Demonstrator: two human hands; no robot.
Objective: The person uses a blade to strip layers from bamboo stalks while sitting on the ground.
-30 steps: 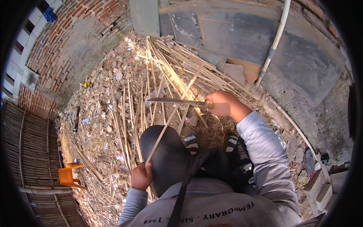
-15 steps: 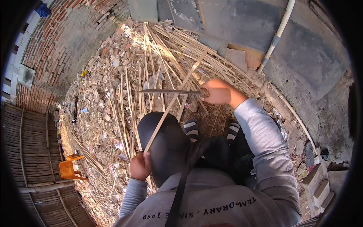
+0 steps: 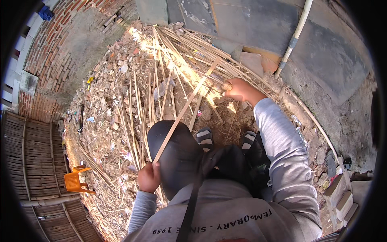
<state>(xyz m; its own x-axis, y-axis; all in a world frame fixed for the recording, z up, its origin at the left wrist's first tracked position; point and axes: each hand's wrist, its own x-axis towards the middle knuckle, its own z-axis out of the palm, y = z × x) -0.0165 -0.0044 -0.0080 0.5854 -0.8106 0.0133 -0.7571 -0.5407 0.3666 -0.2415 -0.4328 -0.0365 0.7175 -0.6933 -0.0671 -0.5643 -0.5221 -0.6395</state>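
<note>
My left hand [image 3: 149, 177] is closed around the lower end of a long, pale bamboo strip [image 3: 181, 113]. Slanting away to the upper right, the strip crosses over my dark-clad left knee, and its far end lies above the strips on the ground. Off to the right, my right hand [image 3: 241, 90] grips the handle of a long knife [image 3: 227, 86], beside the strip's far part and apart from it. The knife's blade hardly shows against the bright, sunlit ground.
Loose bamboo strips [image 3: 225, 60] lie piled at the far side, with more across the rubble-strewn ground [image 3: 105, 101]. An orange plastic chair [image 3: 74, 180] stands at left by a woven bamboo wall [image 3: 34, 157]. A pipe [image 3: 296, 36] runs along the grey wall at right.
My right hand has moved right and slightly farther away with the knife, whose blade no longer lies plainly across the strip. My left hand and the strip have barely moved.
</note>
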